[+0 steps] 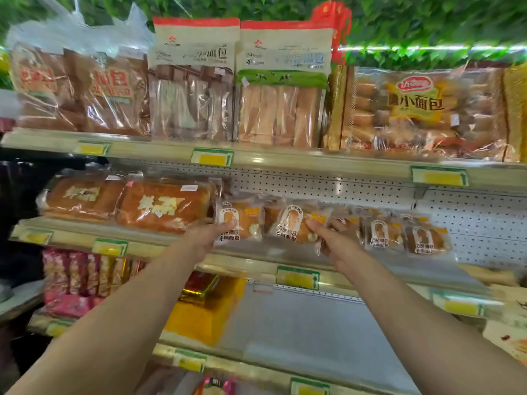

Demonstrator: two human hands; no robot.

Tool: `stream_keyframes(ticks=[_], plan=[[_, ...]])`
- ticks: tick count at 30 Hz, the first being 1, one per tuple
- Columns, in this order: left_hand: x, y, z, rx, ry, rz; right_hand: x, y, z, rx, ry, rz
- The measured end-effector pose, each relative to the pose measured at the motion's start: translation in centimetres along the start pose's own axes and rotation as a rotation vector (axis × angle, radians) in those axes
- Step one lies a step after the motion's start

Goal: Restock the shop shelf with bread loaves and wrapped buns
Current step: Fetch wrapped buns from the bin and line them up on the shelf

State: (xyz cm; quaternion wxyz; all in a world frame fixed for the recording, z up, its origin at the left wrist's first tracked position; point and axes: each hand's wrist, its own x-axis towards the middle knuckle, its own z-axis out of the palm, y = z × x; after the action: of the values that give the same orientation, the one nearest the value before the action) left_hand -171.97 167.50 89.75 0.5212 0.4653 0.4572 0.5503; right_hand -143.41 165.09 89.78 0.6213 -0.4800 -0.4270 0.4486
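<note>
Nearest to the camera, two bare forearms reach up and forward to the middle shelf (159, 246). The left hand (204, 238) grips the lower left edge of a wrapped bun (238, 220), with the thumb lying on the front of the packet. The right hand (338, 240) holds the lower right part of a second wrapped bun (295, 223), thumb on the front and fingers curled behind. The two buns stand side by side at the front of the shelf, leaning a little. Just to their right, more wrapped buns (402, 232) of the same kind lie in a row on the same shelf. To the left of the hands, two long bread loaves (128, 205) in clear bags lie next to each other, the nearer one touching the first bun. Below, the lower shelf (299, 323) carries a yellow box (199, 315) and pink packets (71, 277) at its left. Farther up, the top shelf (285, 159) holds tall bags of sliced bread (236, 89) in the middle, brown bread bags (82, 89) at the left and a wide bag of small buns (422, 112) at the right. Behind all hangs green foliage (427, 18).
</note>
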Motion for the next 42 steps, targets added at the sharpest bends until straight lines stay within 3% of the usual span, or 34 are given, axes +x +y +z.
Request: stream_keyframes(ticks=[17,31,42], plan=[[9.9,-0.5,-2.3,0.174,0.08,0.049,7.0,3.5,7.3,-0.219,0.183,-0.028],[11.7,-1.9,-1.2,0.417,0.261,0.111,9.1,5.2,8.4,-0.191,0.2,-0.006],[12.2,-2.3,-0.5,0.436,0.338,0.108,9.8,6.0,9.4,-0.184,0.255,-0.031]])
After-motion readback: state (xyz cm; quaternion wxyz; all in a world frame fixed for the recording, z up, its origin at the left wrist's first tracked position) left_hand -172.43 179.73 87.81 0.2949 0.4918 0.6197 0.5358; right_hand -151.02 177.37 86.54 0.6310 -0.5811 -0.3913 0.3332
